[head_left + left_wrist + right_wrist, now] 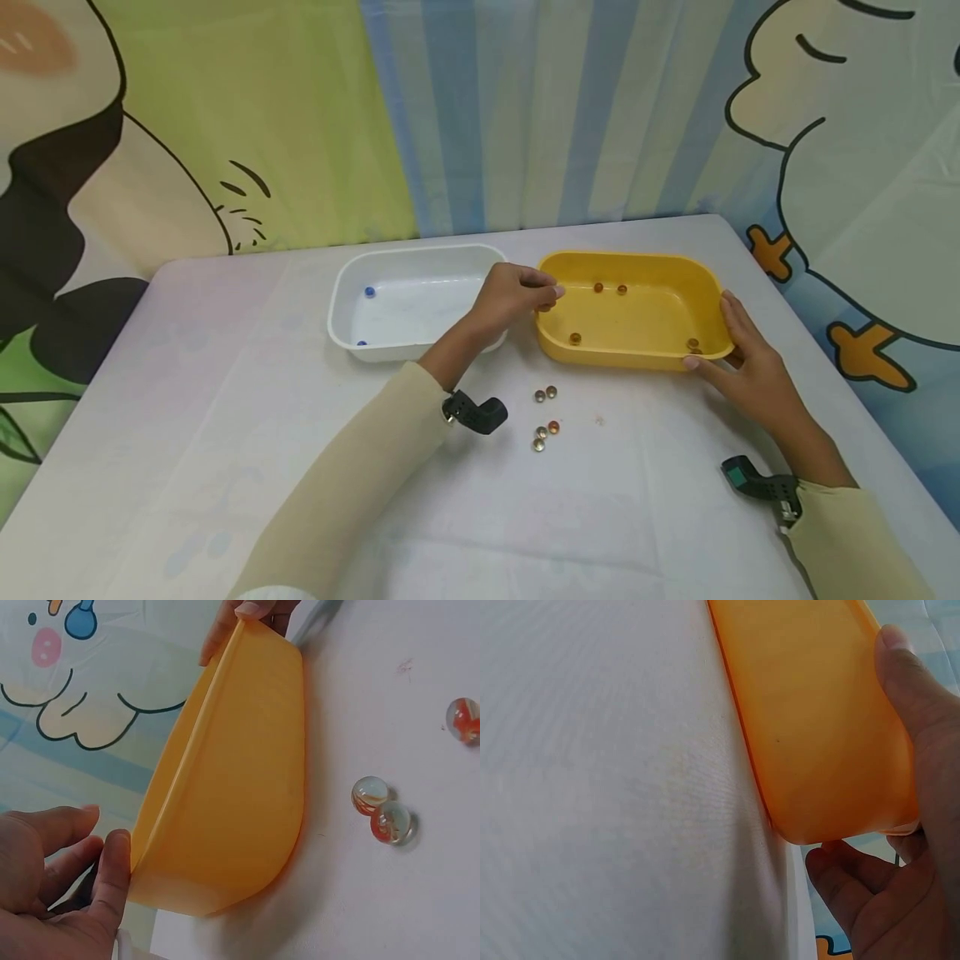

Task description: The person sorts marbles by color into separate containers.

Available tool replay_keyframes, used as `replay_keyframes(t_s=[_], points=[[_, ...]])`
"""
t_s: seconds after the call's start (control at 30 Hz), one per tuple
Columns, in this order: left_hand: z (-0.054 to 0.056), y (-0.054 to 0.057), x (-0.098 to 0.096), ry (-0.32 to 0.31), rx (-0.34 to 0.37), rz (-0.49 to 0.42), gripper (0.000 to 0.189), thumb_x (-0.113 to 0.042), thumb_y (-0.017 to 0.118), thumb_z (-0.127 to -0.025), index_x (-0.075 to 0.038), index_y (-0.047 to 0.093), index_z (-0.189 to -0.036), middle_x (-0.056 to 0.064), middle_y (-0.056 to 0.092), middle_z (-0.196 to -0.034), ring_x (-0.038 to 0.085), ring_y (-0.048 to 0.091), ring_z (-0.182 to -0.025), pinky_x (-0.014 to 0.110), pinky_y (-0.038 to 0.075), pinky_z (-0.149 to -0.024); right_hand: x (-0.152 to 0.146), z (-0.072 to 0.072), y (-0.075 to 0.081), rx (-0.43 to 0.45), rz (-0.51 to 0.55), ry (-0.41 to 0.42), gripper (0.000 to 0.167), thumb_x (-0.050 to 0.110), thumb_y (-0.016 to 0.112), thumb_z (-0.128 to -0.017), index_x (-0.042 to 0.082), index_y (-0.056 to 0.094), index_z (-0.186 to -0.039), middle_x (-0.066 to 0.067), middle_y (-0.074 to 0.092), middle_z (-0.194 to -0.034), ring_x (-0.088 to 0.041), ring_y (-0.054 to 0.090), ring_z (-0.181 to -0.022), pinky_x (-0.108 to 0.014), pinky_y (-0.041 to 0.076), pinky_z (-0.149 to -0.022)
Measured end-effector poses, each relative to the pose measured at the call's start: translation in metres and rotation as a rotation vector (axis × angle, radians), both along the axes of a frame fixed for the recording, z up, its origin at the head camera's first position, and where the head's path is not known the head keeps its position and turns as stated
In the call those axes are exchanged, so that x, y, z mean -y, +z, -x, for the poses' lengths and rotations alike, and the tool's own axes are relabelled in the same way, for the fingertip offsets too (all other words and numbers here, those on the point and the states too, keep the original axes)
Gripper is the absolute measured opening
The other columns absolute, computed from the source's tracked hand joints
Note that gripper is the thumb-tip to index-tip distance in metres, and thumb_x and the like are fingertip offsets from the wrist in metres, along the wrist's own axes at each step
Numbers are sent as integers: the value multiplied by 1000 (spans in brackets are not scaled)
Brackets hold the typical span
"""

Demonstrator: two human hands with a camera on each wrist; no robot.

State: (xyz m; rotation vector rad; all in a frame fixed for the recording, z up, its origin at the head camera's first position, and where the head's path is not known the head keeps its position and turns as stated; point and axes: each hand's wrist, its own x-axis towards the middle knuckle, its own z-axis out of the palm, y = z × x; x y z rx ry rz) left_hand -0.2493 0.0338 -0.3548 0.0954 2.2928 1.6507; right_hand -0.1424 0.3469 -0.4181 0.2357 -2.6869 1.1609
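Five glass marbles (553,427) lie loose on the surface (225,400), a close pair and a looser trio, in front of the yellow tub (637,312); other marbles (622,290) sit inside that tub, spread out. From where I stand, the right hand (757,375) has the tub's right end clamped between thumb and fingers, the thumb on the near rim. The left hand (517,292) is up at the opposite end, fingers bent over the rim; whether a marble is tucked between them, I can't tell. I'd judge the step in hand to be setting a marble into the yellow tub (the white tub (427,304), just beside it, shows two blue marbles (370,292)). If so, the next move calls for the left hand to clear the rim, come down to the close pair and pinch one marble without sending its neighbour rolling, with the right hand steadying the tub.
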Motion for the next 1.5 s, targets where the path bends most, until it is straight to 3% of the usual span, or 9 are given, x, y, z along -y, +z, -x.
replay_keyframes(t_s=[0.2, 0.5, 0.83, 1.2, 1.5], points=[[-3, -2, 4, -24, -36, -21, 21, -18, 74, -88, -4, 71, -104, 3, 69, -88, 17, 65, -83, 25, 55, -78, 1, 0, 0, 7, -2, -6, 97, 15, 75, -87, 20, 6, -155, 7, 2, -161, -32, 21, -143, -3, 28, -93], [-16, -2, 11, -100, -196, 59, 22, -21, 71, -90, -5, 73, -105, 1, 69, -93, 14, 63, -85, 22, 54, -73, 1, 0, 1, 10, -13, -17, 97, 16, 74, -87, 23, 5, -155, 8, 2, -161, -34, 24, -142, -2, 29, -92], [-37, -8, 23, -166, -184, -54, 23, -21, 69, -90, -4, 72, -105, 2, 70, -87, 16, 66, -81, 31, 56, -77, -1, -1, 0, 15, -14, -24, 97, 17, 74, -87, 22, 5, -155, 9, 1, -161, -36, 24, -141, -2, 28, -92], [-69, -21, 28, -204, -312, -5, 13, -13, 69, -90, -6, 75, -100, -4, 68, -90, 12, 60, -80, 22, 51, -69, 0, 0, 0, 22, -14, -27, 97, 18, 74, -88, 24, 5, -155, 10, 1, -161, -39, 27, -139, -2, 29, -91], [-78, -36, 35, -196, -337, 74, 12, -8, 70, -88, -3, 75, -98, -2, 69, -87, 10, 61, -78, 22, 53, -66, 2, 0, 1, 27, -8, -27, 97, 18, 74, -87, 23, 5, -155, 13, 1, -160, -38, 26, -140, -2, 28, -91]])
